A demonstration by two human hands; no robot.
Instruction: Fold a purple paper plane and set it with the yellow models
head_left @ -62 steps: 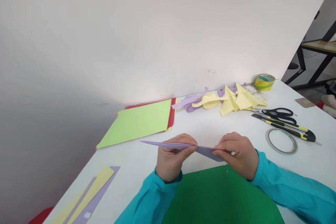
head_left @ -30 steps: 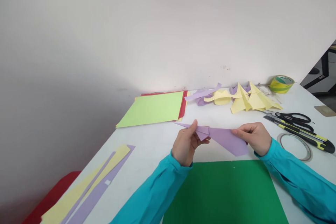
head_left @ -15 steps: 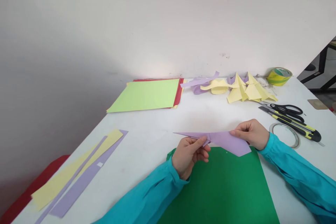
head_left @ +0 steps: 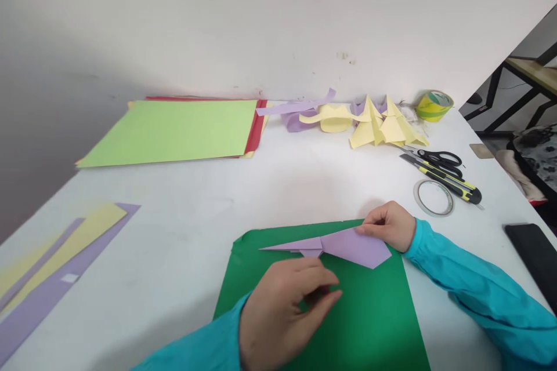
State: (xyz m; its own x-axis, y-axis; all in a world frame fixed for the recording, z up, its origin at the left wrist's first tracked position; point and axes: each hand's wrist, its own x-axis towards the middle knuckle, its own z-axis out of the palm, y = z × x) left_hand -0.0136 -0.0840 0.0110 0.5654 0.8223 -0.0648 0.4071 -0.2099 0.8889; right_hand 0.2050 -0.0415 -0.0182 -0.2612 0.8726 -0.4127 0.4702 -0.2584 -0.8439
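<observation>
A folded purple paper shape (head_left: 348, 245) with a long thin point to the left lies on a green sheet (head_left: 369, 319) on the white table (head_left: 195, 208). My right hand (head_left: 390, 225) pinches its upper right edge. My left hand (head_left: 282, 310) hovers just below the shape over the green sheet, fingers curled together and holding nothing, a little apart from the paper. Both arms wear teal sleeves.
A light green sheet on a red stack (head_left: 174, 130) lies at the back left. Yellow and purple folded papers (head_left: 378, 124), a tape roll (head_left: 434, 105), scissors (head_left: 439, 157), a utility knife (head_left: 452, 181), a clear tape ring (head_left: 434, 197) and a black phone (head_left: 533, 255) sit right. Paper strips (head_left: 56, 261) lie left.
The purple shape has come down from the air onto the green sheet. My left hand has let go of it and drawn back towards me. My view has tilted down.
</observation>
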